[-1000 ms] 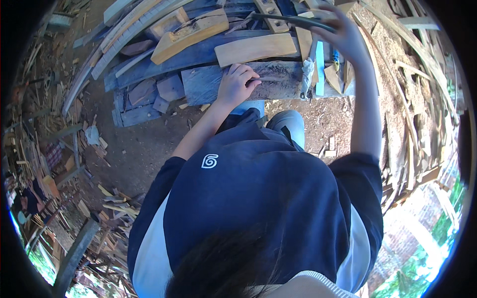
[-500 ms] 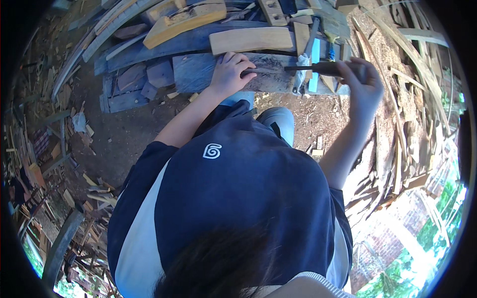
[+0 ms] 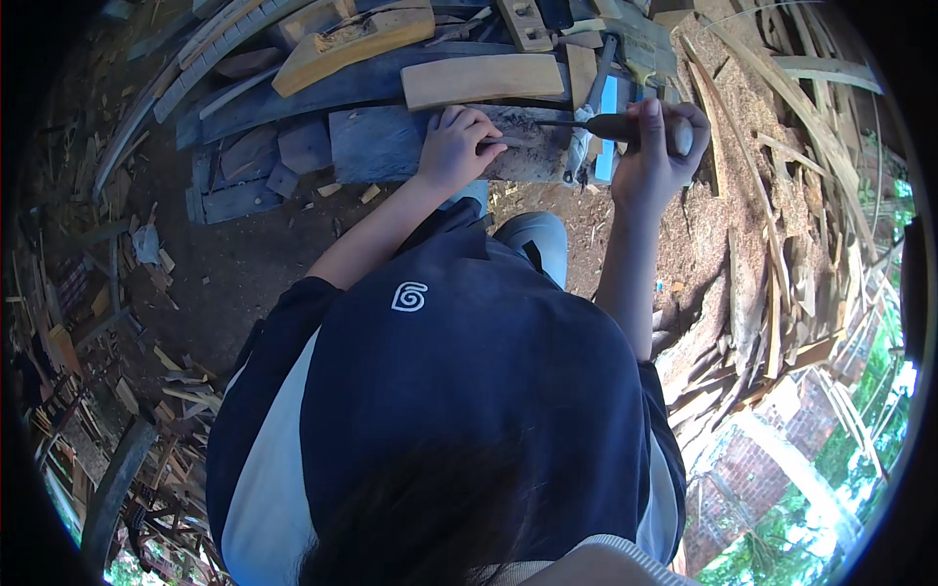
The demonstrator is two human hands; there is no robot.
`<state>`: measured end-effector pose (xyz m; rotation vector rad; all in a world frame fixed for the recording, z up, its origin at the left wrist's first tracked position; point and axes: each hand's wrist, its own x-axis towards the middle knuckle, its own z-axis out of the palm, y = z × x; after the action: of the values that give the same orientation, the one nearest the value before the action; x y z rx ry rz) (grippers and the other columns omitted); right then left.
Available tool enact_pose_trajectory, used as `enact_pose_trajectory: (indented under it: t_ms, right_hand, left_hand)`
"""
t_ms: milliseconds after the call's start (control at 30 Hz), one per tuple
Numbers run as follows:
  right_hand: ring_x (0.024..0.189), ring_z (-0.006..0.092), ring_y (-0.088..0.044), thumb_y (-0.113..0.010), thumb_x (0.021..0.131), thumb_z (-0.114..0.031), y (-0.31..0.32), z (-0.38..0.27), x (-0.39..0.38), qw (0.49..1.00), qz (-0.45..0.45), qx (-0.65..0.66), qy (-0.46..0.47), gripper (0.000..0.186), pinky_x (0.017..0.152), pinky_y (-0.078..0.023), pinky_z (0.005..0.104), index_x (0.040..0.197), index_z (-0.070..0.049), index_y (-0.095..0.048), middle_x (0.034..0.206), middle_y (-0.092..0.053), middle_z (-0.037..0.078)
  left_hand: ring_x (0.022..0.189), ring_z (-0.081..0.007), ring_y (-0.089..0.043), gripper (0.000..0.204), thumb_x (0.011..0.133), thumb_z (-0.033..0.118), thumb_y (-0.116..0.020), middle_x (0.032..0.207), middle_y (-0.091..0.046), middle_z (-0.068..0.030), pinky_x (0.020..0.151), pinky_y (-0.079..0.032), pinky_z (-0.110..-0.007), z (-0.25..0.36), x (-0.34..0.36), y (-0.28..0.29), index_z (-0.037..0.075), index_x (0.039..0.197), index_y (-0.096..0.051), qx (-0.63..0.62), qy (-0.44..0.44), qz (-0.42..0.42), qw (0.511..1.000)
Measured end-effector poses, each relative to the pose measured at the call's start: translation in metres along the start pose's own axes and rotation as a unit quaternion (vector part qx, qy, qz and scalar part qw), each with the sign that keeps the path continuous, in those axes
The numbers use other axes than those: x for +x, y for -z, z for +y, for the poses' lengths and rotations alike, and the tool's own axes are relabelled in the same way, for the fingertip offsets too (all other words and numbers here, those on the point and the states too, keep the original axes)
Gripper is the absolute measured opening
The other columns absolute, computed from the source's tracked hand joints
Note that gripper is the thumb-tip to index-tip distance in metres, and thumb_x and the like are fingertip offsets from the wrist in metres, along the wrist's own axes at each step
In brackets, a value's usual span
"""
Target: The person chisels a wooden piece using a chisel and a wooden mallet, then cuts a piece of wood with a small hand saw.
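Chisel (image 3: 596,125) in closed right fingers (image 3: 653,115)

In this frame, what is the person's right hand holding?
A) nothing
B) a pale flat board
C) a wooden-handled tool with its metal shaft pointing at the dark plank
C: the right hand is closed around the wooden-handled tool, its shaft reaching toward the left hand resting on the dark plank.

Outdoor yard in daylight, bare brown dirt floor (image 3: 244,264), grey weathered planks (image 3: 293,98) stacked at the far side, heap of wood strips and shavings (image 3: 772,254) on the right, scrap offcuts (image 3: 107,391) littering the left, brick paving (image 3: 772,459) and greenery near right.
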<state>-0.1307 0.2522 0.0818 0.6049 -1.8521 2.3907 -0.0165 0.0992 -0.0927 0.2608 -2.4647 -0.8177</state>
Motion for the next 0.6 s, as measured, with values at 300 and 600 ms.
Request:
enact_pose_trajectory:
  t_ms: [300,600]
  right_hand:
    - [0.088,0.0126,-0.061,-0.062,0.093,0.003,-0.03,-0.011,-0.023,0.986,-0.145,-0.08,-0.026,0.034,0.076,-0.053,0.0264,0.119,-0.005,-0.042,0.103,-0.057,0.007]
    - [0.085,0.0125,-0.061,-0.061,0.093,0.004,-0.038,-0.012,-0.025,0.98,-0.165,-0.107,-0.02,0.034,0.073,-0.054,0.0263,0.119,-0.005,-0.041,0.103,-0.057,0.007]
  left_hand:
    - [0.106,-0.0205,-0.054,0.022,0.074,0.032,-0.081,0.1,-0.062,0.0056,0.091,-0.04,-0.041,0.0,0.0,0.001,0.017,0.086,-0.072,-0.003,0.009,-0.003,1.0]
    - [0.106,-0.0205,-0.054,0.021,0.074,0.031,-0.08,0.099,-0.062,0.0054,0.092,-0.039,-0.041,0.0,0.0,0.002,0.016,0.086,-0.072,-0.01,0.019,-0.012,1.0]
